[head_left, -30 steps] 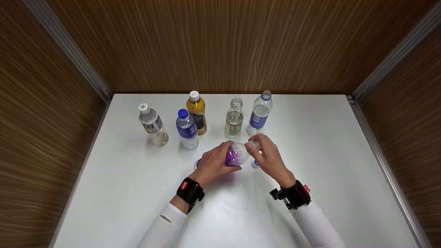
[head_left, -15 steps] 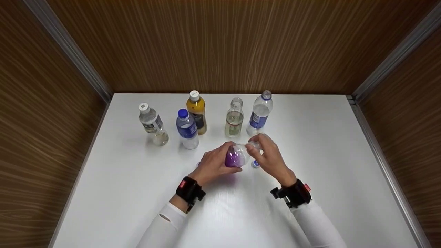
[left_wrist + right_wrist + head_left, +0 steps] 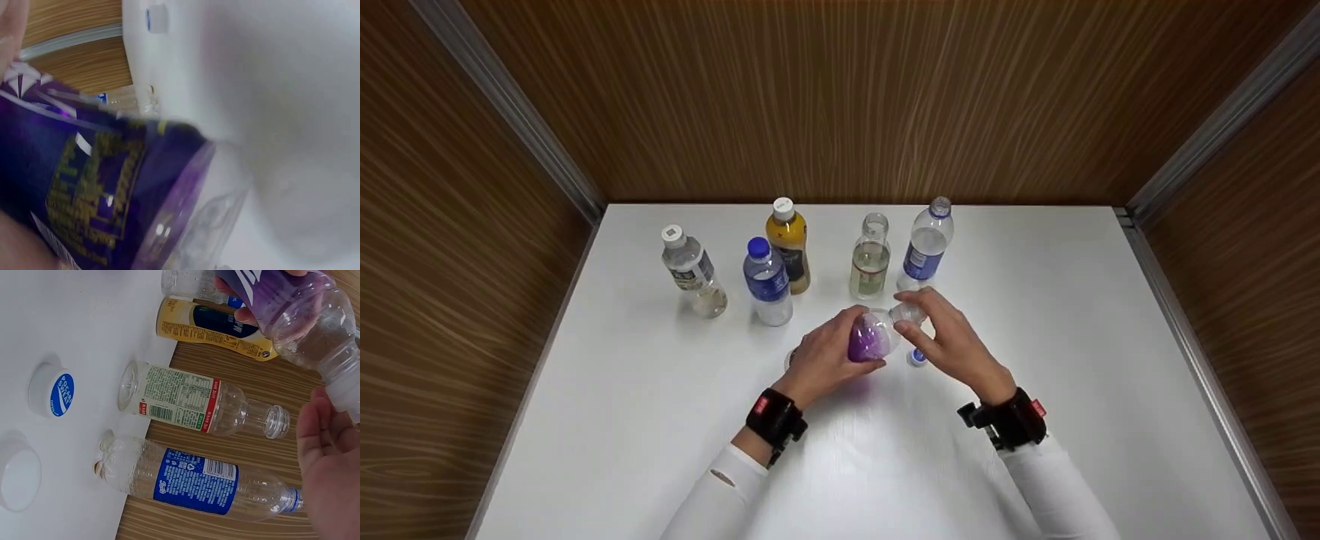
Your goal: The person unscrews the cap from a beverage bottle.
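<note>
My left hand (image 3: 829, 351) grips a bottle with a dark purple label (image 3: 95, 180), tilted on its side with its clear neck pointing right. A translucent cap (image 3: 346, 392) tops the neck. Around that end, my right hand (image 3: 952, 341) has its thumb and fingers spread apart; in the right wrist view, bent fingers (image 3: 323, 424) lie right beside the cap. Whether they touch it, I cannot tell. A white cap with a blue printed top (image 3: 917, 357) lies on the table below the right hand. Another white cap (image 3: 19, 478) shows in the right wrist view.
Behind the hands stand an uncapped clear bottle (image 3: 870, 266) and an uncapped blue-labelled bottle (image 3: 924, 251). Further left are a yellow bottle (image 3: 789, 240), a blue-capped bottle (image 3: 769, 281) and a white-capped bottle (image 3: 690, 270). Wood-grain panels (image 3: 840, 97) enclose the white table (image 3: 607, 420).
My right hand's thumb and fingers have parted from their pinch on the cap, and its wrist has shifted slightly right. The left hand holds the purple bottle in nearly the same place.
</note>
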Tool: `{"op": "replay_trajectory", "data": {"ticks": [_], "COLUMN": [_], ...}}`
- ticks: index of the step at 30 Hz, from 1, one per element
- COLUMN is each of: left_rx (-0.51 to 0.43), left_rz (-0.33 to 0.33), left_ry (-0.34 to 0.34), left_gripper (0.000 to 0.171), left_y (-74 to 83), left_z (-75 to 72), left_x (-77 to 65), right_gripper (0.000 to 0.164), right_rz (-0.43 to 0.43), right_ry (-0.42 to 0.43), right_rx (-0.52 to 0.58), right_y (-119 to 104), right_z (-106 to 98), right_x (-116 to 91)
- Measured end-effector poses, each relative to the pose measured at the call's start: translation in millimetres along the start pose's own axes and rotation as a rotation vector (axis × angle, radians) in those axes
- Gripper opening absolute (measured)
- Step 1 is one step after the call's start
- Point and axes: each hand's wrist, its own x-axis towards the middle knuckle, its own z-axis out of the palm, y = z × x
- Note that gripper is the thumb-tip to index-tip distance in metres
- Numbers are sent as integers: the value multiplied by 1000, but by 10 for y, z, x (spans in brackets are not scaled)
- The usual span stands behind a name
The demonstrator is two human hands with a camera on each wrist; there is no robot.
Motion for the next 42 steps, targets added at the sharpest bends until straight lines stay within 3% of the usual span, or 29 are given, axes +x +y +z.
{"op": "replay_trajectory", "data": {"ticks": [5,8,11,15,19,24,28,32,42], "left_rx": [108,153,180,194,160,110,86,91,82], "left_rz": [27,38,57,73,65,53,45,43,19], "left_ry": [109,143,157,136,98,88,94,103,86], "left_gripper": [84,82,82,83,84,83,83,83,84], "left_y": [-4,2,11,16,16,9,7,0,-8], "left_z": [48,61,70,75,68,64,57,49,38], "left_x": [20,22,21,18,13,10,8,4,-4], "right_gripper": [72,72,59,35,30,29,32,39,44], "right_rz": [207,290,323,314,318,311,250,204,185], "right_ry": [53,109,157,192,188,150,116,69,14], "right_rx": [85,42,-69,-194,-207,-132,-74,-11,165], "right_y": [-46,-76,-107,-136,-151,-174,-158,-136,-122], "right_z": [27,58,82,97,90,55,21,-15,-50], "right_x": [2,9,21,41,46,53,45,28,19]}}
